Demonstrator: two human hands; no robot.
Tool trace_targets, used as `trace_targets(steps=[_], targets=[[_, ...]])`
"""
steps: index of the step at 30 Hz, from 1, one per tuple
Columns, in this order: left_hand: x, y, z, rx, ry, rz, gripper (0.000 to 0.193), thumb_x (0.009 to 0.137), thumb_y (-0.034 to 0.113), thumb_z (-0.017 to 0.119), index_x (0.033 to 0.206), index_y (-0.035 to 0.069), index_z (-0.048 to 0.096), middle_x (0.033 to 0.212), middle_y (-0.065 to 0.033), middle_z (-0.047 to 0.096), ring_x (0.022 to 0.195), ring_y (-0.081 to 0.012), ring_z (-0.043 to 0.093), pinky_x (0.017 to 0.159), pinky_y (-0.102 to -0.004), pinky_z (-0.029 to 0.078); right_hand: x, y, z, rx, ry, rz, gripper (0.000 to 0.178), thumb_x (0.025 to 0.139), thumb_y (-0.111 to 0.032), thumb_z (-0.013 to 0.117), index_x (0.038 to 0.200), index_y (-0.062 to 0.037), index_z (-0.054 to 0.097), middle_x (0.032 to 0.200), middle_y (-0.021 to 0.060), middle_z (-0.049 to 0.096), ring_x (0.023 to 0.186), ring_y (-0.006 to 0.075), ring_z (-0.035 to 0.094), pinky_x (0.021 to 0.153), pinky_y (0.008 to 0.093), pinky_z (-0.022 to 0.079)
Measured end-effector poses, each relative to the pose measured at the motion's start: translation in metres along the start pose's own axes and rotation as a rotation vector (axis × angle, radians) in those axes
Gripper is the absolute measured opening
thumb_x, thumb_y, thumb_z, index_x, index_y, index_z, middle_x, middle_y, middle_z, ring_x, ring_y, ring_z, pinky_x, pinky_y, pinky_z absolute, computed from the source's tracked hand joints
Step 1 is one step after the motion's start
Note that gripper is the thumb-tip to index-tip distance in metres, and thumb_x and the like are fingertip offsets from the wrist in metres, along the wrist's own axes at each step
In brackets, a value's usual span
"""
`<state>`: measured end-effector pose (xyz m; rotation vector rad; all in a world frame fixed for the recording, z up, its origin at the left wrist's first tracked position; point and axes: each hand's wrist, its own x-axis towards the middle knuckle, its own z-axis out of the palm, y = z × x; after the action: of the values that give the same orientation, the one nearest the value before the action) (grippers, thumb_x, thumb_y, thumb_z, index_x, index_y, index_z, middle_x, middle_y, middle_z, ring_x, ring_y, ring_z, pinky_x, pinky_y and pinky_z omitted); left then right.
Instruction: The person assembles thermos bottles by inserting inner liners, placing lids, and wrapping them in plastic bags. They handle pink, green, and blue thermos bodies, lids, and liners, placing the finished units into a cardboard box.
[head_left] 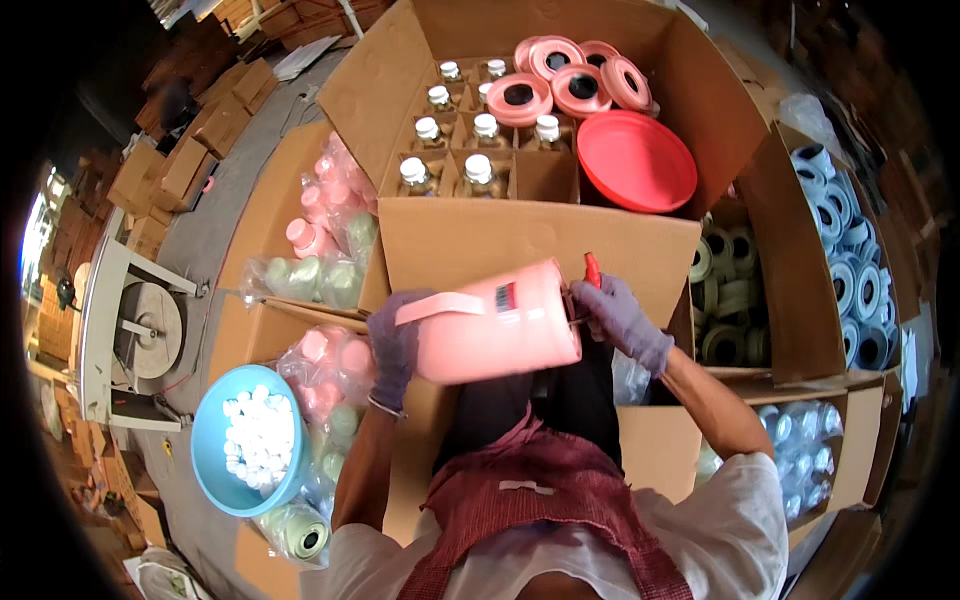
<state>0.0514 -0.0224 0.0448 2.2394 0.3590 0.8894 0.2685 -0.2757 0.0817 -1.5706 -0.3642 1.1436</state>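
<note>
The left hand (393, 345) clasps a pink jug (488, 335), its red-and-dark label (506, 297) unreadably small; the right hand (622, 318) grasps a red object (592, 269) beside it.

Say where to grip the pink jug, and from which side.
Probably by its strap handle, from above: it runs along the camera-facing side of the pink jug, which is tipped sideways. The left hand and right hand are at the ends, leaving the strap's middle exposed.
</note>
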Motion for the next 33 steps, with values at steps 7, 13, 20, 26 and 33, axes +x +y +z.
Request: trace_targets(steps=[7, 13, 20, 26, 33], targets=[[0.046, -0.03, -0.011, -0.197, 0.213, -0.222, 0.024, 0.088, 0.015, 0.063, 0.103, -0.003, 0.068, 0.099, -0.0128, 0.071, 0.095, -0.0246, 0.066, 0.086, -0.0362, 0.052, -0.02, -0.013, -0.015, -0.491, 0.184, -0.373, 0.03, 0.094, -0.03, 0.063, 0.106, -0.0037, 0.057, 0.086, 0.0125, 0.061, 0.068, 0.0227, 0.063, 0.059, 0.0378, 0.051], [0.076, 0.033, 0.018, -0.3, -0.194, 0.358, 0.023, 0.082, 0.012, 0.071, 0.102, 0.003, 0.066, 0.108, -0.0136, 0.069, 0.109, -0.0311, 0.064, 0.102, -0.0464, 0.044, 0.093, -0.086, -0.144, -1.333, 0.745, -0.508, 0.03, 0.087, -0.029, 0.062, 0.108, -0.0078, 0.061, 0.111, 0.0197, 0.061, 0.099, 0.0405, 0.064, 0.084, 0.0486, 0.052], [0.039, 0.078, 0.056, -0.024, -0.648, 0.672, 0.042, 0.082, 0.026, 0.073, 0.118, 0.008, 0.064, 0.124, -0.0149, 0.063, 0.122, -0.0361, 0.055, 0.108, -0.0527, 0.037, -0.01, -0.035, -0.145, -1.067, 0.703, -0.787, 0.031, 0.091, -0.028, 0.062, 0.111, -0.005, 0.06, 0.103, 0.0149, 0.061, 0.098, 0.03, 0.062, 0.086, 0.0388, 0.049], [-0.021, 0.005, -0.006, 0.003, -0.493, 0.286, 0.041, 0.098, 0.016, 0.053, 0.135, -0.002, 0.051, 0.143, -0.0158, 0.05, 0.135, -0.0296, 0.044, 0.113, -0.0409, 0.032, -0.233, 0.138, -0.183, -0.804, 1.083, -0.039, 0.032, 0.089, -0.027, 0.062, 0.11, -0.002, 0.064, 0.101, 0.0167, 0.063, 0.09, 0.0322, 0.065, 0.08, 0.0391, 0.052], [0.062, 0.074, 0.048, -0.141, -0.348, -0.074, 0.046, 0.107, 0.024, 0.035, 0.135, -0.008, 0.051, 0.139, -0.0173, 0.054, 0.128, -0.0259, 0.051, 0.109, -0.0359, 0.036, -0.252, 0.24, -0.094, -0.479, 1.124, -0.01, 0.025, 0.087, -0.023, 0.066, 0.102, -0.0027, 0.068, 0.092, 0.0164, 0.069, 0.082, 0.0281, 0.066, 0.076, 0.037, 0.053]])
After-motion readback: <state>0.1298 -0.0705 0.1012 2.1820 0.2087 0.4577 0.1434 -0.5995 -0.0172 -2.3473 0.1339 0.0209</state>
